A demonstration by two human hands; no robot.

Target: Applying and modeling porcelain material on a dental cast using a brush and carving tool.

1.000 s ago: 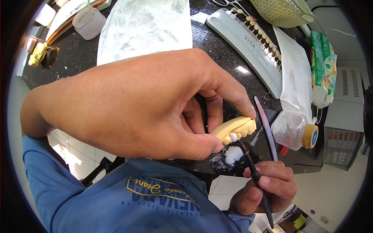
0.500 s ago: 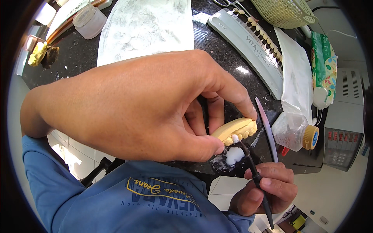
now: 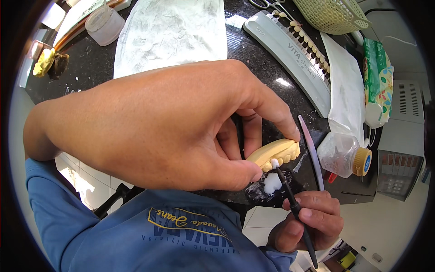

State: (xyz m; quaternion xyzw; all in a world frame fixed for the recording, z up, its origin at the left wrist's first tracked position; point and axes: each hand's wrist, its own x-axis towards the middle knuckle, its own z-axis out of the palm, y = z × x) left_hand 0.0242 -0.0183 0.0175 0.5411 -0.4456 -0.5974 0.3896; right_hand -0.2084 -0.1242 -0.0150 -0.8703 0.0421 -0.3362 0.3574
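My left hand (image 3: 181,122) grips a yellow dental cast (image 3: 276,149) between thumb and index finger, its row of teeth facing me with one white tooth (image 3: 274,163) among them. My right hand (image 3: 312,222) holds a dark slim brush-like tool (image 3: 292,201), whose tip is at the lower side of the white tooth; whether they touch is hard to tell. Below the cast, white material (image 3: 272,183) lies in a heap on a dark smeared patch of the worktop. A pinkish-lilac flat blade (image 3: 311,149) lies just right of the cast.
Dark worktop (image 3: 253,54) holds white paper (image 3: 167,27), a grey shade-guide (image 3: 285,61) with tooth samples, scissors (image 3: 259,3), a green basket (image 3: 328,13), a green packet (image 3: 376,77), a lidded jar (image 3: 340,154), a cup (image 3: 103,28) and yellow lump (image 3: 43,63). A grey machine (image 3: 403,109) stands right.
The tool's tip has moved slightly left to the white tooth, with my right hand shifting a little left. My left hand and the cast have sunk slightly down and to the right.
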